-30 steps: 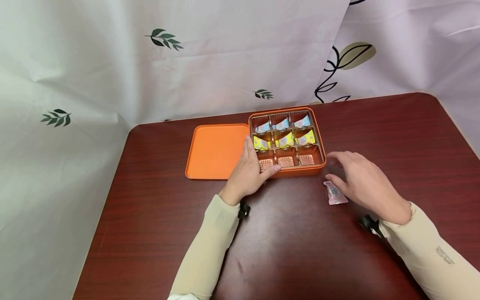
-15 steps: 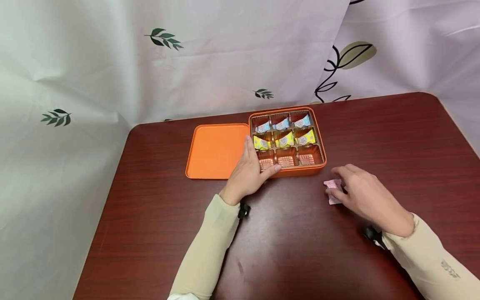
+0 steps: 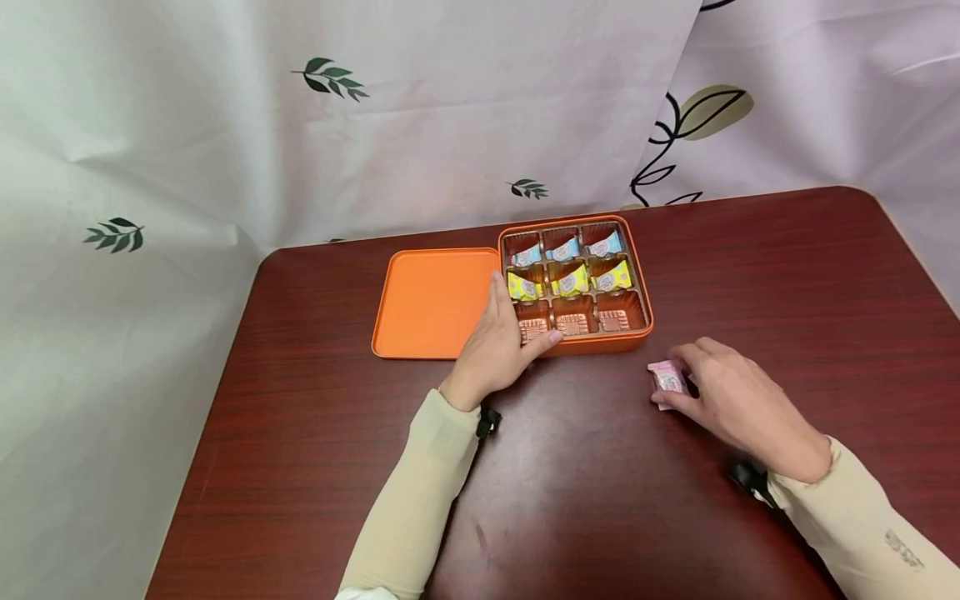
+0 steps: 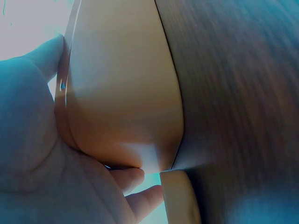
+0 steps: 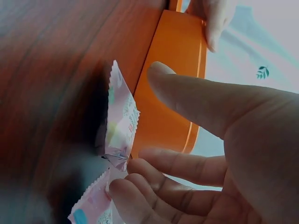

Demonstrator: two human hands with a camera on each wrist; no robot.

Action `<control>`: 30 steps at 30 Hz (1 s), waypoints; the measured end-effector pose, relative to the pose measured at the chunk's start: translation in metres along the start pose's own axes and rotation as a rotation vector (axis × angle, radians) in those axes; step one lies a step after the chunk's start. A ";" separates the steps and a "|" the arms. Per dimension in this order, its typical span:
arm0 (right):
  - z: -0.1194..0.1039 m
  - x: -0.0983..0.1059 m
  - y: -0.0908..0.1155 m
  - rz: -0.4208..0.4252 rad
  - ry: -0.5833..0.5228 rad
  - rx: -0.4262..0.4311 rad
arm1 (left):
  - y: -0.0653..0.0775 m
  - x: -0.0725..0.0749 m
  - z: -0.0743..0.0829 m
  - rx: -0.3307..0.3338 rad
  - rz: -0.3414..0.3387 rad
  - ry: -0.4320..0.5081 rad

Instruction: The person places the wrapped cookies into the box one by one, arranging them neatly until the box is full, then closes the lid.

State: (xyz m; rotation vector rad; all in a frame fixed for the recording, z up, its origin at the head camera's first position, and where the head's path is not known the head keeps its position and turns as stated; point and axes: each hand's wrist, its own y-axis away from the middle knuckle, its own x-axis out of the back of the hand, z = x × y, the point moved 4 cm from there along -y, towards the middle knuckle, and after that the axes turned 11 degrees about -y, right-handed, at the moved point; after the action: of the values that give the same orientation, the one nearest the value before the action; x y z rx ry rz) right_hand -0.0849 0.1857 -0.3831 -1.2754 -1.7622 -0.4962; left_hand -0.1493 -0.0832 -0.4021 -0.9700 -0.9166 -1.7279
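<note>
My left hand (image 3: 491, 342) rests against the front left corner of an orange candy box (image 3: 600, 343), fingers straight along its left side and thumb on the front rim. In the left wrist view the palm faces the box wall (image 4: 126, 84). My right hand (image 3: 738, 400) is around a pink wrapped candy (image 3: 667, 379) on the table, thumb and fingers on either side. The right wrist view has a gap between the thumb (image 5: 187, 95) and that candy (image 5: 122, 119). A second pink candy (image 5: 96, 203) lies by the fingertips; in the head view the hand hides it.
Inside the box, blue-wrapped candies (image 3: 562, 248) fill the back row and yellow ones (image 3: 570, 281) the middle row. The front compartments (image 3: 572, 321) hold nothing. An orange lid (image 3: 431, 304) lies left of the box on the dark red table (image 3: 300, 433). A patterned cloth (image 3: 420, 108) hangs behind.
My right hand has moved from beside the box's front right corner toward me, and its thumb and fingers have come around the pink candy. The left hand and the box stay put.
</note>
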 end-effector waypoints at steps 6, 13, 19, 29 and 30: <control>-0.001 -0.004 0.002 0.027 0.013 0.026 | 0.000 -0.001 0.000 -0.002 0.004 -0.002; 0.000 -0.008 0.004 0.005 0.030 0.035 | 0.000 -0.001 0.001 -0.003 0.008 0.000; 0.002 -0.011 0.004 -0.029 0.033 0.040 | 0.001 -0.001 0.000 -0.003 0.012 0.007; 0.002 -0.011 0.002 0.002 0.028 0.098 | 0.001 0.000 0.000 0.001 0.008 0.011; 0.002 -0.011 0.001 0.001 0.029 0.101 | 0.001 0.000 0.000 0.002 0.008 0.012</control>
State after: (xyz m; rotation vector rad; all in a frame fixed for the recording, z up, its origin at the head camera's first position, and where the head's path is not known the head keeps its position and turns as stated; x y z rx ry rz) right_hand -0.0838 0.1812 -0.3933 -1.1926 -1.7401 -0.4178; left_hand -0.1488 -0.0831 -0.4016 -0.9604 -0.9051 -1.7236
